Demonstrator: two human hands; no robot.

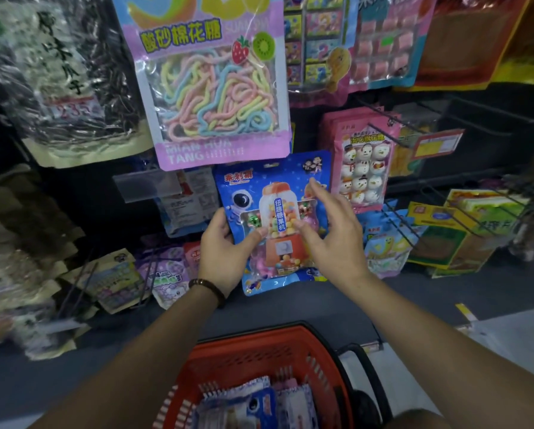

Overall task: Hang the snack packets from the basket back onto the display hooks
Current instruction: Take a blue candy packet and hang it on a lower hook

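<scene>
A blue candy packet (272, 193) printed with an orange gumball machine and an astronaut hangs upright in front of the display wall. My left hand (225, 252) grips its lower left edge, thumb across the front. In front of the packet's right side is my right hand (330, 230), fingers spread and relaxed; whether it touches is unclear. The packet's top sits just under a big purple rainbow-candy bag (216, 97); the hook behind is hidden. Below, a red basket (259, 351) holds several more blue and white packets (253, 404).
Bare black wire hooks (488, 131) stick out at the right, above yellow-green boxes (451, 230). A pink snowman-marshmallow packet (363, 162) hangs right of the blue one. Sunflower-seed bags (67, 78) fill the left. Purple and brown packets (163, 274) hang low on the left.
</scene>
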